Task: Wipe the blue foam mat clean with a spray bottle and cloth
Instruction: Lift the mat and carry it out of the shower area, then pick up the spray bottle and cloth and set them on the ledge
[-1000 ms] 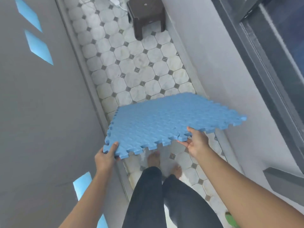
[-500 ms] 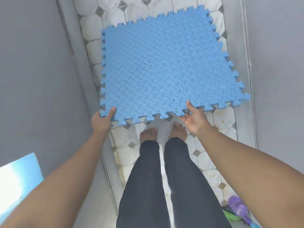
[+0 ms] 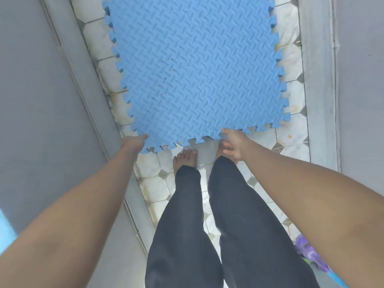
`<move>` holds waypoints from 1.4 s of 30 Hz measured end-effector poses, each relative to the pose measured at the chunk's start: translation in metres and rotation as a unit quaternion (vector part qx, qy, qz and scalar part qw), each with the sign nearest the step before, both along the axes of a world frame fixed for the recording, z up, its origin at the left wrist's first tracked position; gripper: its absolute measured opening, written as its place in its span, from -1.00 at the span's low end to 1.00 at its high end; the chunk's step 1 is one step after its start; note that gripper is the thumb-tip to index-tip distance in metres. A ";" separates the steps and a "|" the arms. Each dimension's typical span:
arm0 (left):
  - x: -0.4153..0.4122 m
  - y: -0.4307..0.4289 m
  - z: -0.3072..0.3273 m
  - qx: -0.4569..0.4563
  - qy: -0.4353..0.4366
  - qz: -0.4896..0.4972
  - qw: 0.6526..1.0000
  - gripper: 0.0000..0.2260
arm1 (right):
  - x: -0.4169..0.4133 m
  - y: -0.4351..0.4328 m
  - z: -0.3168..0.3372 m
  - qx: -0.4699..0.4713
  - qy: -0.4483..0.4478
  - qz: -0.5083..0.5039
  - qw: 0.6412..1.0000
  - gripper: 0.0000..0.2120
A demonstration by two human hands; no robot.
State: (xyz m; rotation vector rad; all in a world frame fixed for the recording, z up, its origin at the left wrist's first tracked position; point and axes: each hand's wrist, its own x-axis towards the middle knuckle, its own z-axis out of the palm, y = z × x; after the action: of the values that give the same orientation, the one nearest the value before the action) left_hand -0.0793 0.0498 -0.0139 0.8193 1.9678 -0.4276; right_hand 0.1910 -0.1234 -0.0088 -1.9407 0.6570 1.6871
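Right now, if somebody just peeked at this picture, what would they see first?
The big blue foam mat with puzzle-shaped edges, filling the top middle over the pale tiled floor. Next, the left hand at the mat's near left corner and the right hand at its near edge, just ahead of a bare foot. A purple thing peeks out at the bottom right.

Pale octagonal floor tiles (image 3: 158, 190) with small dark diamond insets, grey wall (image 3: 37, 104) along the left, grey wall (image 3: 361, 80) along the right, purple object (image 3: 309, 254) at bottom right
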 end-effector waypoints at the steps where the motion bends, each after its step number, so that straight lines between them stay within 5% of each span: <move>1: 0.009 0.002 0.012 0.006 0.003 -0.023 1.000 -0.35 | -0.001 -0.001 0.009 0.011 -0.002 0.013 1.000 -0.73; 8: 0.084 -0.016 0.118 0.067 -0.095 -0.239 0.964 -0.39 | -0.002 -0.016 0.093 0.086 -0.091 0.042 0.991 -0.53; 14: 0.165 -0.062 0.217 0.077 -0.222 -0.438 0.868 -0.47 | 0.007 -0.067 0.186 0.103 -0.242 0.021 0.964 -0.56; 24: 0.237 -0.210 0.354 0.010 -0.270 -0.755 0.597 -0.50 | -0.052 -0.261 0.320 0.026 -0.335 -0.287 0.897 -0.73; 28: 0.244 -0.303 0.402 -0.017 -0.285 -0.827 0.484 -0.50 | -0.096 -0.357 0.371 -0.025 -0.349 -0.429 0.833 -0.76; 32: 0.231 -0.423 0.430 -0.047 -0.311 -0.874 0.371 -0.56 | -0.149 -0.453 0.396 -0.055 -0.369 -0.573 0.730 -0.80; 35: 0.215 -0.508 0.414 -0.069 -0.299 -0.891 0.335 -0.60 | -0.189 -0.505 0.381 -0.062 -0.351 -0.653 0.668 -0.82; 38: 0.200 -0.587 0.378 -0.081 -0.291 -0.891 0.337 -0.57 | -0.221 -0.543 0.344 -0.073 -0.326 -0.706 0.625 -0.86; 42: 0.194 -0.676 0.315 -0.075 -0.274 -0.890 0.357 -0.55 | -0.236 -0.593 0.292 -0.069 -0.315 -0.704 0.632 -0.88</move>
State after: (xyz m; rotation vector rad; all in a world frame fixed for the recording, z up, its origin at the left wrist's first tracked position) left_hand 0.1145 -0.6265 0.3015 2.2939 -0.4110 -1.2086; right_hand -0.0454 -0.7164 0.2829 -1.1306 1.4256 -0.0456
